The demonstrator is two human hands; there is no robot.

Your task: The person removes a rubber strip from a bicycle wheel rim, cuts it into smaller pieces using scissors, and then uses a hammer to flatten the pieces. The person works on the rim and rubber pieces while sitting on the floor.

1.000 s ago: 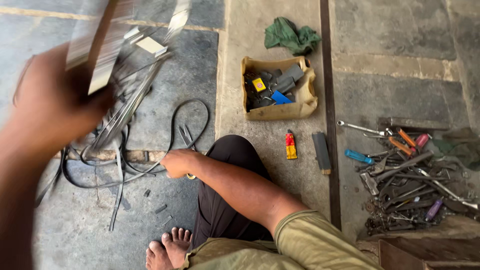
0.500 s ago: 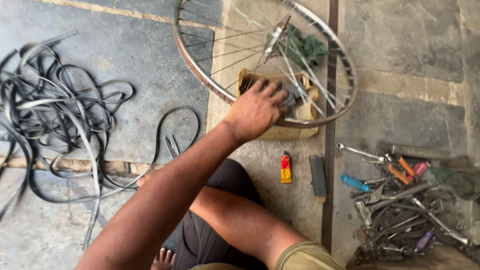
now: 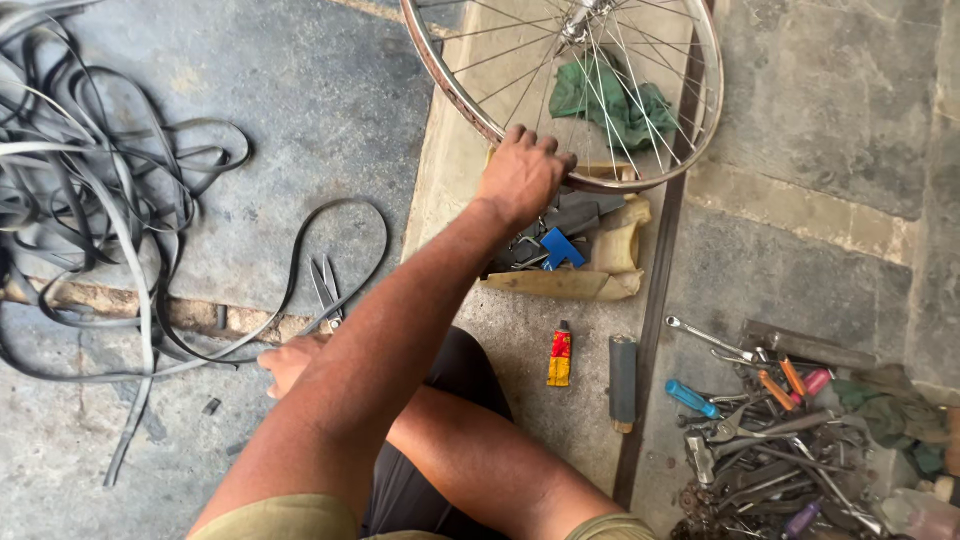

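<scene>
A spoked bicycle wheel [image 3: 702, 120] with a bare metal rim lies at the top of the view, over a green cloth [image 3: 612, 100] and the far edge of a tan cardboard box [image 3: 565, 286]. My left hand [image 3: 522, 176] reaches forward and grips the near part of the rim. My right hand [image 3: 290, 360] is low on the left, crossed under my left arm, beside a thin black rubber strip [image 3: 372, 232] and a pair of scissors [image 3: 325, 286]. My left arm hides part of that hand, so its grip is unclear.
A tangle of black rubber tubes [image 3: 80, 190] covers the floor on the left. A red and yellow tube [image 3: 560, 358] and a grey cylinder [image 3: 622, 380] lie in front of the box. A heap of wrenches and screwdrivers [image 3: 780, 440] sits at the right.
My left hand swung in from the left with the wheel and has now slid to the rim's near edge. The wheel sits farther up and right. My right hand stays low.
</scene>
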